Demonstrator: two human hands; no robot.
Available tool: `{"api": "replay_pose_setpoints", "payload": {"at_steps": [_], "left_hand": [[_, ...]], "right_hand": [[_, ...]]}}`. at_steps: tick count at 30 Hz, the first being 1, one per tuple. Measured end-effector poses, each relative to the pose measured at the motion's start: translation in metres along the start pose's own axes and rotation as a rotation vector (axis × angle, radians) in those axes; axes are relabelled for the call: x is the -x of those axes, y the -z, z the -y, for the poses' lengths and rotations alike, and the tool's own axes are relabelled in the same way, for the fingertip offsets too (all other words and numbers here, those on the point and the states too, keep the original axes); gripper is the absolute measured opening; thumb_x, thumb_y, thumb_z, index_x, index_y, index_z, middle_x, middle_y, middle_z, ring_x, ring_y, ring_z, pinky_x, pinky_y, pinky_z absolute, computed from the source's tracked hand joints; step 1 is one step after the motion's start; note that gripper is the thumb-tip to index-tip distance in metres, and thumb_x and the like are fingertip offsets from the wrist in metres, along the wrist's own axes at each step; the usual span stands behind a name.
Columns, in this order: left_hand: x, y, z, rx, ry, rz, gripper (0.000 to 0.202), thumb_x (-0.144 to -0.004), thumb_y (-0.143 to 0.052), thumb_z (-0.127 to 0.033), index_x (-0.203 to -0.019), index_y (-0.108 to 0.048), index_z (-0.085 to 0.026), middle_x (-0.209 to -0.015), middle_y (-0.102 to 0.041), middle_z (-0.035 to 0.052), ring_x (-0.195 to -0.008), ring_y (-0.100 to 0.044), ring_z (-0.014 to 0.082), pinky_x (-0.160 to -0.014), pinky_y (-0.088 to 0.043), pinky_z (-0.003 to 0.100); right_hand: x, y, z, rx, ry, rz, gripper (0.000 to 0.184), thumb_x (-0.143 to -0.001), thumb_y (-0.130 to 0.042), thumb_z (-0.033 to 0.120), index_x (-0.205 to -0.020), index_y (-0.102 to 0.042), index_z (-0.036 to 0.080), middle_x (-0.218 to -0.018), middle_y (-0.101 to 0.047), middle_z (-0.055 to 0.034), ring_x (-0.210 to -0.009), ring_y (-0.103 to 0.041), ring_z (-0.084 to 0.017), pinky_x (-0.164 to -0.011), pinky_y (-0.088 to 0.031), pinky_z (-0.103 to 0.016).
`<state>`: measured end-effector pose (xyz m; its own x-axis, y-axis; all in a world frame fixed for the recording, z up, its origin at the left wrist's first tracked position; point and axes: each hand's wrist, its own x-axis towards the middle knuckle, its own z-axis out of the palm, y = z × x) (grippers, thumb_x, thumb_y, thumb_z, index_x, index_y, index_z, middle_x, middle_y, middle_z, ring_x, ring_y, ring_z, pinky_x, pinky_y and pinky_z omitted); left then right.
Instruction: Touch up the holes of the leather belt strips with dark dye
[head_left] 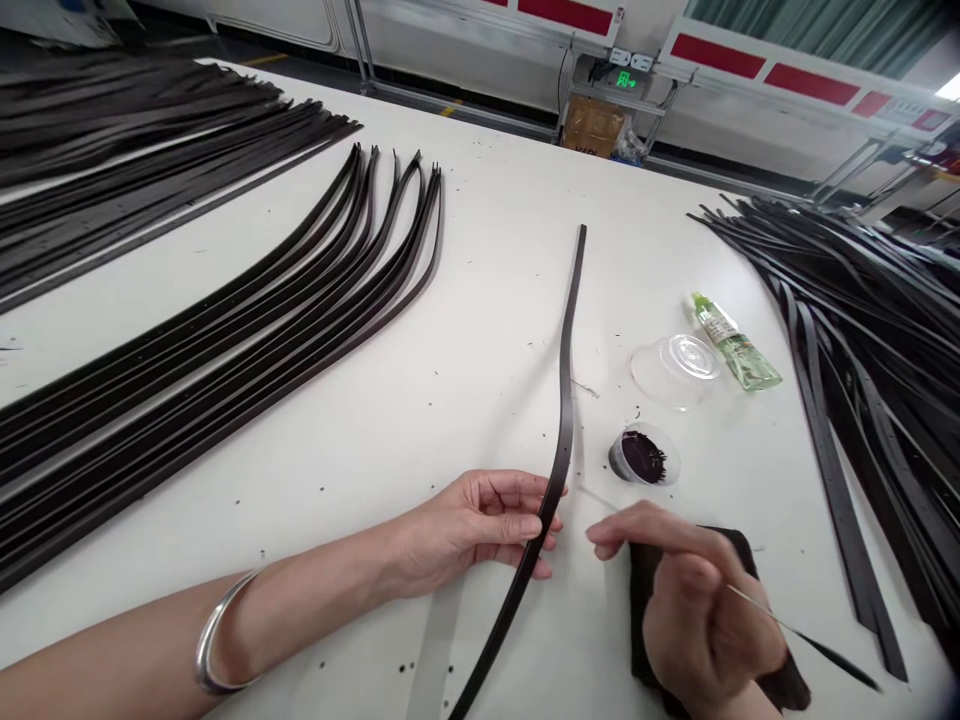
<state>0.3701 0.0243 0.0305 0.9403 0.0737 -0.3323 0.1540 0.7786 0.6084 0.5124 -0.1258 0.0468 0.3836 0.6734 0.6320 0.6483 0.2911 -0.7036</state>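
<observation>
My left hand (495, 525) pinches a black strap (566, 410) between thumb and fingers. The strap curves away across the white table (495, 330), with its near end running out of view at the bottom. My right hand (690, 590), slightly blurred, grips a thin metal stick (761, 610). Its slim tip points left toward the strap, apart from it, while a dark, flattened end trails to the lower right. Beyond my right hand stands a small clear cup (671, 450) holding dark paste or liquid. A black cloth (645, 620) lies partly hidden under that hand.
Rows of black straps (300, 350) lie at the left, with more strips (150, 140) behind. Another heap of black straps (862, 350) covers the right side. A clear plastic lid (667, 370) and a green squeeze bottle (739, 350) sit past the cup.
</observation>
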Motion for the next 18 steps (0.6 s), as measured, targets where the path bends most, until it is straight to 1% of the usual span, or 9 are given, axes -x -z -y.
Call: {"api": "replay_pose_setpoints", "payload": {"at_steps": [2, 3, 5, 6, 8, 10, 12, 15, 18], "left_hand": [[0.0, 0.001, 0.002, 0.021, -0.001, -0.014, 0.024, -0.085, -0.066, -0.009, -0.109, -0.067, -0.015, -0.099, -0.067, 0.0082, -0.085, -0.063, 0.0156, -0.082, -0.057, 0.039], [0.001, 0.002, 0.002, 0.035, -0.007, -0.021, 0.025, -0.085, -0.067, -0.009, -0.108, -0.066, -0.016, -0.099, -0.068, 0.0082, -0.084, -0.064, 0.0156, -0.082, -0.057, 0.038], [0.001, 0.002, 0.003, 0.06, -0.027, -0.024, 0.025, -0.084, -0.068, -0.009, -0.107, -0.064, -0.018, -0.098, -0.069, 0.0073, -0.084, -0.065, 0.0159, -0.081, -0.057, 0.038], [0.001, 0.002, 0.003, 0.07, -0.038, -0.018, 0.025, -0.084, -0.068, -0.009, -0.106, -0.062, -0.019, -0.096, -0.069, 0.0065, -0.085, -0.066, 0.0159, -0.081, -0.056, 0.038], [0.002, 0.001, 0.002, 0.08, -0.057, -0.003, 0.024, -0.084, -0.069, -0.009, -0.103, -0.061, -0.02, -0.094, -0.069, 0.005, -0.085, -0.066, 0.0155, -0.081, -0.056, 0.037], [0.003, 0.0, 0.0, 0.078, -0.059, 0.004, 0.021, -0.084, -0.07, -0.009, -0.1, -0.062, -0.019, -0.094, -0.07, 0.0047, -0.085, -0.066, 0.0154, -0.082, -0.056, 0.037], [0.004, -0.001, 0.0, 0.069, -0.036, -0.003, 0.019, -0.083, -0.07, -0.012, -0.1, -0.064, -0.017, -0.095, -0.071, 0.0062, -0.084, -0.068, 0.0161, -0.082, -0.056, 0.036], [0.006, -0.003, 0.001, 0.047, 0.024, -0.01, 0.019, -0.082, -0.073, -0.015, -0.1, -0.068, -0.014, -0.096, -0.072, 0.0099, -0.081, -0.069, 0.0173, -0.08, -0.056, 0.035], [0.007, -0.004, 0.002, 0.026, 0.041, -0.025, 0.019, -0.079, -0.075, -0.018, -0.097, -0.072, -0.011, -0.09, -0.073, 0.0095, -0.076, -0.069, 0.0168, -0.08, -0.057, 0.035]], "right_hand": [[0.003, -0.001, 0.0, 0.003, -0.097, -0.164, 0.027, -0.099, -0.033, 0.017, -0.107, -0.059, 0.018, -0.097, -0.068, -0.0079, -0.08, -0.069, -0.02, -0.068, -0.057, -0.039], [0.003, -0.003, 0.0, 0.028, -0.165, -0.183, 0.023, -0.098, -0.037, 0.017, -0.106, -0.059, 0.018, -0.1, -0.066, -0.0079, -0.088, -0.069, -0.02, -0.074, -0.058, -0.04], [0.001, -0.008, 0.001, 0.038, -0.318, -0.118, 0.011, -0.095, -0.048, 0.016, -0.101, -0.057, 0.02, -0.104, -0.063, -0.0067, -0.1, -0.066, -0.021, -0.083, -0.057, -0.039], [-0.001, -0.011, 0.002, 0.007, -0.388, -0.064, 0.007, -0.093, -0.054, 0.017, -0.098, -0.056, 0.021, -0.103, -0.062, -0.0055, -0.102, -0.065, -0.02, -0.084, -0.057, -0.037], [-0.005, -0.017, 0.003, -0.121, -0.501, 0.006, 0.012, -0.089, -0.062, 0.02, -0.093, -0.051, 0.022, -0.097, -0.058, -0.0024, -0.095, -0.065, -0.017, -0.081, -0.058, -0.032], [-0.01, -0.022, 0.003, -0.227, -0.575, 0.034, 0.018, -0.086, -0.066, 0.022, -0.09, -0.048, 0.023, -0.091, -0.054, 0.0002, -0.086, -0.065, -0.014, -0.075, -0.059, -0.029], [-0.016, -0.024, 0.0, -0.234, -0.581, 0.013, 0.02, -0.085, -0.068, 0.025, -0.088, -0.048, 0.022, -0.088, -0.053, 0.0009, -0.083, -0.065, -0.014, -0.072, -0.058, -0.027], [-0.028, -0.021, -0.005, -0.129, -0.527, -0.057, 0.021, -0.082, -0.071, 0.028, -0.089, -0.052, 0.021, -0.087, -0.057, -0.0001, -0.084, -0.065, -0.015, -0.073, -0.058, -0.028], [-0.037, -0.013, -0.01, -0.015, -0.485, -0.031, 0.019, -0.084, -0.069, 0.032, -0.095, -0.057, 0.02, -0.093, -0.062, -0.0027, -0.087, -0.066, -0.017, -0.078, -0.058, -0.032]]}}
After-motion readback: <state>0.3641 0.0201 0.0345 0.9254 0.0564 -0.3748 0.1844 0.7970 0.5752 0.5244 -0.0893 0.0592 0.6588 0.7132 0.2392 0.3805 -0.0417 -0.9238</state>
